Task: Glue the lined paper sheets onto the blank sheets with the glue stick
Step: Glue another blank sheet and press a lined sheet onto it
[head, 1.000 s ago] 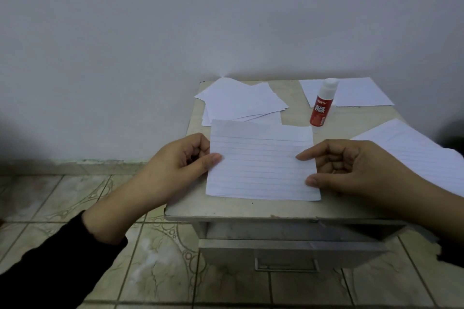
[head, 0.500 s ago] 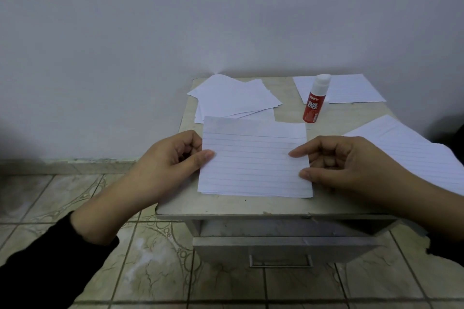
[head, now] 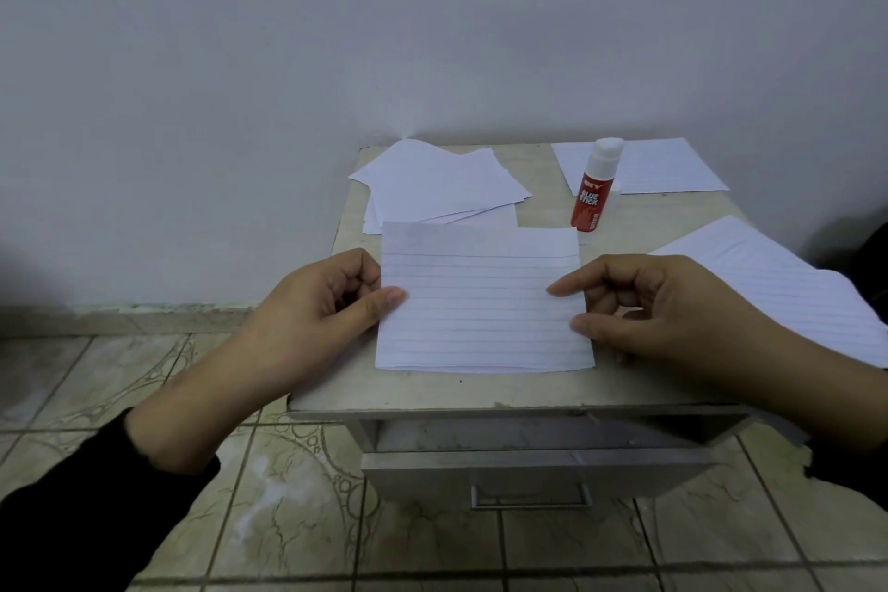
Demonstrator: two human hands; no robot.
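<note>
Two hands pinch one lined sheet (head: 483, 303) flat on the near middle of the table (head: 639, 226).

We see the left hand (head: 322, 303) with fingers curled, its thumb lying on the sheet's left edge; whether fingers sit under the paper we cannot tell. The right hand (head: 644, 308) keeps index finger and thumb slightly apart, both tips touching the right edge, the other fingers curled. Behind, at far left, lies a loose pile of blank sheets (head: 442, 183), its near edge tucked under the lined sheet. The glue stick (head: 595, 188) stands capped just beyond the sheet's far right corner, on another lined sheet (head: 668, 166). More lined paper (head: 788, 288) lies at right. Below, a drawer (head: 528, 471) stands slightly pulled out; we cannot see its contents.
</note>
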